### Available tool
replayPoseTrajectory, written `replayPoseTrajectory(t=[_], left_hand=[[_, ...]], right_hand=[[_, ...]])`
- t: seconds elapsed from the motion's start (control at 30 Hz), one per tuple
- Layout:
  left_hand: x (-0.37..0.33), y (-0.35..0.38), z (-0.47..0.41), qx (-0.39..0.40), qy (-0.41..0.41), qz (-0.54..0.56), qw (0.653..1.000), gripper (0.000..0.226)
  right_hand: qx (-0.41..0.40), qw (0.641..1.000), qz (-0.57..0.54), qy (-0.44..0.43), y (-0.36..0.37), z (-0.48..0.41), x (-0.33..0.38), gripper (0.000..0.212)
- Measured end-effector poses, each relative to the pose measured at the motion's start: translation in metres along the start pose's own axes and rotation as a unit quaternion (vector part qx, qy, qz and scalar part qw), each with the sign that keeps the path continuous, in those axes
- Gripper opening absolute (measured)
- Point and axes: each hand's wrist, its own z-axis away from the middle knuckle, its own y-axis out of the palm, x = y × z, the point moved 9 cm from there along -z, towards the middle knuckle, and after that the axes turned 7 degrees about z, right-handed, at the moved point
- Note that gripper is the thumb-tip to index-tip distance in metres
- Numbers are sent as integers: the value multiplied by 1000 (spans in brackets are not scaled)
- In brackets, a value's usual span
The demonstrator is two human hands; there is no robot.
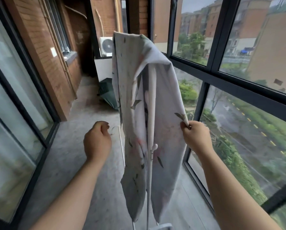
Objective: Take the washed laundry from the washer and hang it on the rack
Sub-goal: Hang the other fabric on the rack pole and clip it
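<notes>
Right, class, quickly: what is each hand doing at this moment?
Left hand: closed, holding nothing.
Right hand: pinching the edge of the floral cloth.

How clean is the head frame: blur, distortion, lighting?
Head view: heavy wide-angle bowing in the window frames; flat overcast daylight, no hard shadows; lower corners smeared and the outdoors soft; the printed cloth and the right hand pinching its edge are fairly sharp, the left hand too.
</notes>
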Motion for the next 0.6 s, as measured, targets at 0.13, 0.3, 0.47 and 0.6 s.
replayPoseTrajectory(t=[0.13, 0.3, 0.47, 0.6], left_hand=[[-25, 56, 43, 168, 46, 9, 985, 25], [4, 113, 66, 281, -40, -3, 959, 30], [30, 125, 67, 282, -58, -58, 956, 13], [87, 98, 47, 170, -192, 26, 966, 14]], right_hand=[[61, 993, -96, 6, 29, 13, 4, 25], [130, 988, -79, 31, 65, 28, -8, 25], [169, 983, -55, 46, 88, 33, -23, 37], [50, 982, -140, 121, 65, 24, -57, 31]])
